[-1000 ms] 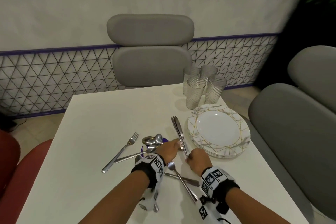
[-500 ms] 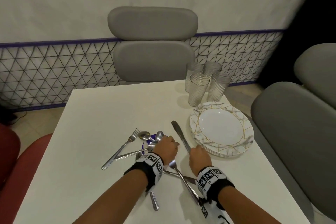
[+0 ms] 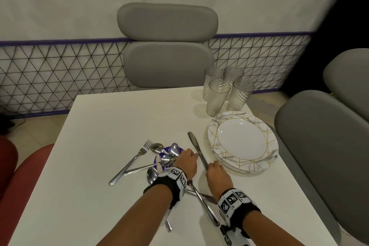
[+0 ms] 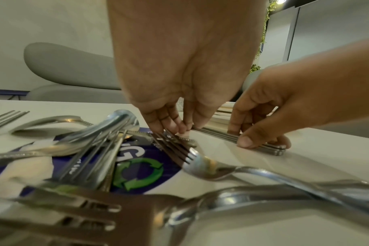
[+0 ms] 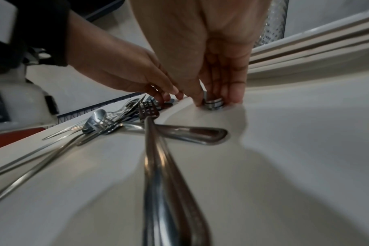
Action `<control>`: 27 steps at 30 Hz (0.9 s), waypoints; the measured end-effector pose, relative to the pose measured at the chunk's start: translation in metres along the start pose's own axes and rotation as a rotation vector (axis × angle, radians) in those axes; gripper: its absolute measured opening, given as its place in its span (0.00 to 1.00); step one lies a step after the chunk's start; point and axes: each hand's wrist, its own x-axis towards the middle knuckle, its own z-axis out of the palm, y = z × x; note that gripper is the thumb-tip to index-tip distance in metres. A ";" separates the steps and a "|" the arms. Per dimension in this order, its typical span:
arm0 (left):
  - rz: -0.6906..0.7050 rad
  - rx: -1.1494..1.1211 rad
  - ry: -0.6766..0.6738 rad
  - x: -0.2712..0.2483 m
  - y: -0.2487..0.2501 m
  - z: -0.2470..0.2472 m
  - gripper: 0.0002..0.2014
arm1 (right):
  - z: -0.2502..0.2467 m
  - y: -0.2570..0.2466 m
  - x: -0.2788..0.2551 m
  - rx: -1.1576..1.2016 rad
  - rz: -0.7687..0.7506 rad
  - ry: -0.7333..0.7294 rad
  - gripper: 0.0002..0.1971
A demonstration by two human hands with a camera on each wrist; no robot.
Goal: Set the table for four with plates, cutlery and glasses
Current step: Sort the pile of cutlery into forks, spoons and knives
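A bundle of table knives (image 3: pixel 194 144) lies on the white table (image 3: pixel 111 126), blades pointing away. My left hand (image 3: pixel 196 156) pinches the bundle at mid length, and the left wrist view shows its fingertips (image 4: pixel 179 129) closed on the knives (image 4: pixel 213 132). My right hand (image 3: pixel 211 166) pinches the handle ends (image 5: pixel 214 104) against the tabletop. Left of my hands lies a loose heap of spoons (image 3: pixel 169 159) and a fork (image 3: pixel 129 163). A stack of marbled plates (image 3: pixel 267 158) sits to the right. Several ribbed glasses (image 3: pixel 217 98) stand behind the plates.
Another fork (image 3: pixel 203 203) and a crossing handle lie between my wrists. A round blue sticker (image 4: pixel 137 171) with green arrows shows under the heap. Grey chairs stand at the far side (image 3: pixel 167 50) and the right (image 3: pixel 319 146); a red seat (image 3: pixel 30 170) is at the left.
The knives, slightly splayed a second ago, now lie together as one bundle. Both hands have stayed on them and shifted only a little.
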 end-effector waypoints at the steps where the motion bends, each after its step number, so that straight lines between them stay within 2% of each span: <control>1: 0.002 -0.006 -0.002 -0.001 0.000 -0.001 0.23 | 0.000 0.000 0.001 -0.001 -0.001 0.004 0.14; 9: 0.012 0.004 -0.041 -0.004 -0.004 -0.009 0.22 | 0.003 0.002 0.000 0.027 -0.001 0.068 0.14; 11: 0.017 -0.037 0.040 -0.006 -0.013 -0.019 0.22 | -0.001 0.002 -0.001 0.023 -0.034 0.161 0.16; 13: -0.026 -0.116 0.154 -0.011 -0.028 -0.031 0.22 | -0.005 0.000 0.001 0.014 -0.128 0.242 0.22; 15: -0.088 -0.136 0.228 -0.019 -0.051 -0.042 0.21 | -0.008 -0.008 0.005 0.034 -0.242 0.267 0.21; 17: -0.179 -0.155 0.236 -0.031 -0.079 -0.048 0.20 | -0.018 -0.024 0.011 0.054 -0.341 0.246 0.13; 19: -0.253 -0.192 0.251 -0.046 -0.103 -0.049 0.20 | -0.023 -0.043 0.021 0.037 -0.354 0.179 0.08; 23: -0.321 -0.273 0.278 -0.082 -0.128 -0.049 0.19 | -0.024 -0.072 0.046 -0.053 -0.273 0.080 0.16; 25: -0.325 -0.273 0.283 -0.101 -0.136 -0.047 0.19 | -0.022 -0.085 0.055 -0.096 -0.248 0.017 0.17; 27: -0.326 -0.275 0.277 -0.108 -0.137 -0.044 0.18 | -0.025 -0.088 0.060 -0.038 -0.179 -0.001 0.15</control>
